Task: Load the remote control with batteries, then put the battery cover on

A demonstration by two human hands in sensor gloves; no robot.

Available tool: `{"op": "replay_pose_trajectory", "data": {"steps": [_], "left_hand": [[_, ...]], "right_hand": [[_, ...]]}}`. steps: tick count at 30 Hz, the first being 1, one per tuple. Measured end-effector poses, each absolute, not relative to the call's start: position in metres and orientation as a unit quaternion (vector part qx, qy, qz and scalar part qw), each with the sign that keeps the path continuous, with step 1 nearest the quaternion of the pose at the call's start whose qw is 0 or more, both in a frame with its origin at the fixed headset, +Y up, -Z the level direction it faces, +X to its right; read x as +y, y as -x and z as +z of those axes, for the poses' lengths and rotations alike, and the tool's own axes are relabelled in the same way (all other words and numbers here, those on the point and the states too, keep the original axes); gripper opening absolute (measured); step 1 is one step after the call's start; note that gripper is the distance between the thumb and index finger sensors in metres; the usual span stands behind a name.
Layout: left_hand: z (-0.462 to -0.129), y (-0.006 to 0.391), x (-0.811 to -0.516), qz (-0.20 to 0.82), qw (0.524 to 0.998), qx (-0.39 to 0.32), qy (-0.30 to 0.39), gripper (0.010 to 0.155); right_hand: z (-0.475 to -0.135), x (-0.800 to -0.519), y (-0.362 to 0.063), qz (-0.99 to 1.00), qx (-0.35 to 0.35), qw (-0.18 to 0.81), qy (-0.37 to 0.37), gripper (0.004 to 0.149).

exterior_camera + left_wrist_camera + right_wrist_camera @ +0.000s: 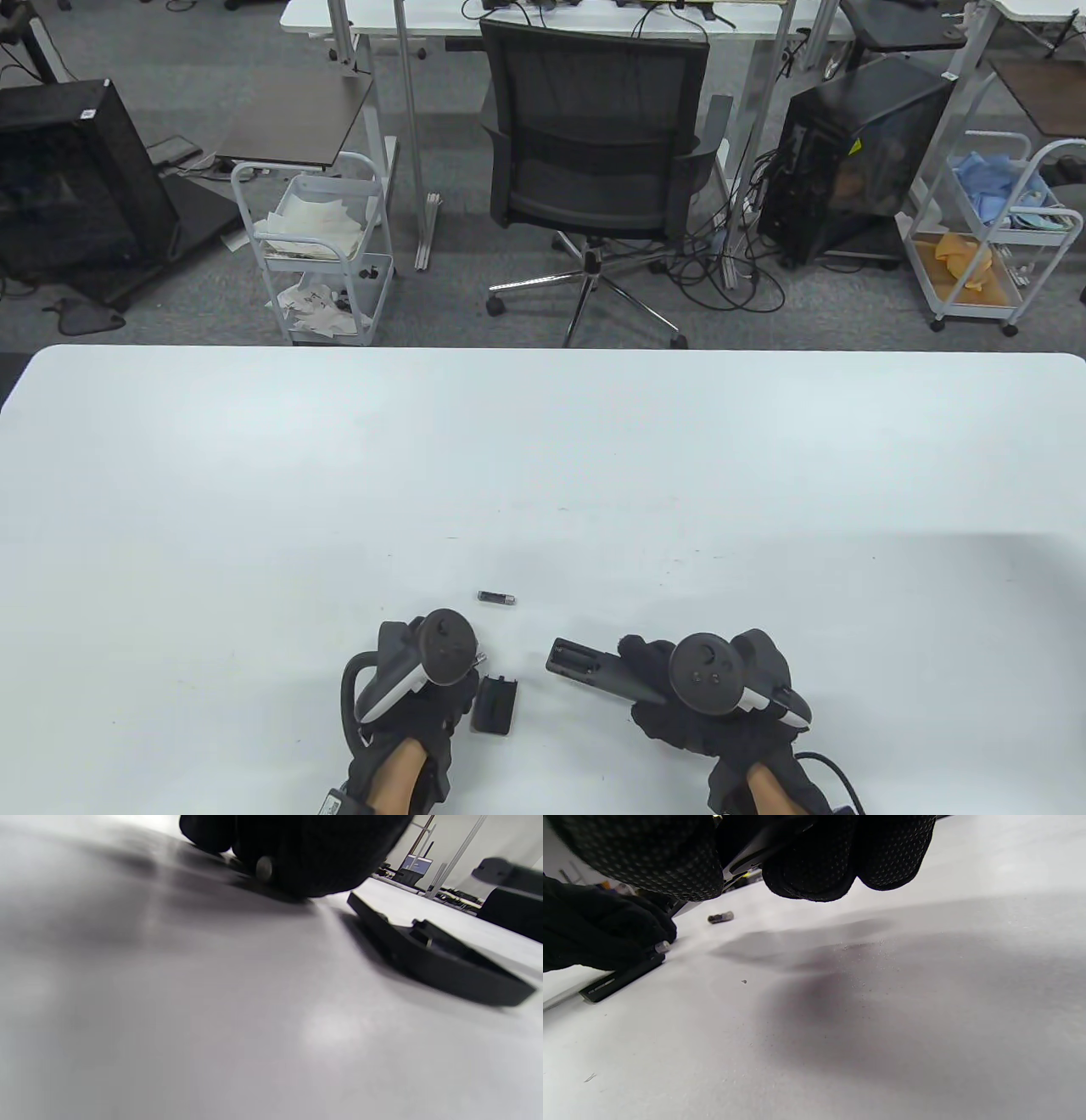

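Observation:
My right hand [657, 675] grips the black remote control [585, 662] just above the table, its open battery bay facing up and pointing left. My left hand [458, 675] pinches a battery [264, 868] low against the table; only its metal end shows, also in the right wrist view [662, 946]. The black battery cover [495, 705] lies flat on the table just right of my left hand, and it shows in the left wrist view [437, 961]. A second battery [497, 598] lies loose on the table beyond both hands.
The white table [543, 475] stretches far and wide beyond the hands. An office chair [594, 170], carts and desks stand on the floor past its far edge.

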State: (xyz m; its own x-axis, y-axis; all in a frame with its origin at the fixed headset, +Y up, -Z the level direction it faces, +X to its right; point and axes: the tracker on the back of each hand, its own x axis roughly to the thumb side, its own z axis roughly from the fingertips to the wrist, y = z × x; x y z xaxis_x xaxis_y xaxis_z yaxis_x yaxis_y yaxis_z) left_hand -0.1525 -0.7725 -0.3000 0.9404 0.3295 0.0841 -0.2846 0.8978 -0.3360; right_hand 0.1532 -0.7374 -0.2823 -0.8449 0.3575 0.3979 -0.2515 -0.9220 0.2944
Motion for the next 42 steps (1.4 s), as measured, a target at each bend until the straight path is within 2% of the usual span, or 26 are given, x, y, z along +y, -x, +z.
{"op": "replay_pose_trajectory", "data": {"steps": [3, 4, 7, 10, 13, 30, 35, 39, 42], "left_hand": [[-0.296, 0.166, -0.767, 0.256, 0.95, -0.108, 0.143, 0.045], [-0.294, 0.169, -0.763, 0.33, 0.925, -0.143, 0.124, 0.046], [-0.29, 0.165, -0.755, 0.451, 0.862, -0.214, 0.089, 0.045], [-0.288, 0.152, -0.752, 0.505, 0.819, -0.262, 0.076, 0.045], [-0.287, 0.138, -0.755, 0.518, 0.797, -0.295, 0.1, 0.044], [-0.29, 0.131, -0.758, 0.424, 0.844, -0.283, 0.168, 0.04], [-0.29, 0.132, -0.759, 0.438, 0.838, -0.27, 0.178, 0.041], [-0.289, 0.133, -0.764, 0.461, 0.826, -0.259, 0.194, 0.048], [-0.286, 0.133, -0.77, 0.514, 0.806, -0.227, 0.186, 0.064]], "right_hand": [[-0.281, -0.736, -0.151, 0.952, 0.115, 0.16, -0.233, 0.075], [-0.28, -0.735, -0.15, 0.951, 0.115, 0.164, -0.237, 0.075], [-0.276, -0.732, -0.144, 0.946, 0.111, 0.17, -0.253, 0.075], [-0.271, -0.73, -0.136, 0.938, 0.112, 0.18, -0.273, 0.075], [-0.266, -0.727, -0.13, 0.933, 0.111, 0.185, -0.289, 0.075], [-0.265, -0.728, -0.127, 0.915, 0.128, 0.219, -0.312, 0.074], [-0.27, -0.731, -0.13, 0.908, 0.15, 0.242, -0.307, 0.074], [-0.272, -0.733, -0.131, 0.902, 0.163, 0.259, -0.306, 0.074], [-0.272, -0.733, -0.132, 0.903, 0.154, 0.263, -0.304, 0.074]]}}
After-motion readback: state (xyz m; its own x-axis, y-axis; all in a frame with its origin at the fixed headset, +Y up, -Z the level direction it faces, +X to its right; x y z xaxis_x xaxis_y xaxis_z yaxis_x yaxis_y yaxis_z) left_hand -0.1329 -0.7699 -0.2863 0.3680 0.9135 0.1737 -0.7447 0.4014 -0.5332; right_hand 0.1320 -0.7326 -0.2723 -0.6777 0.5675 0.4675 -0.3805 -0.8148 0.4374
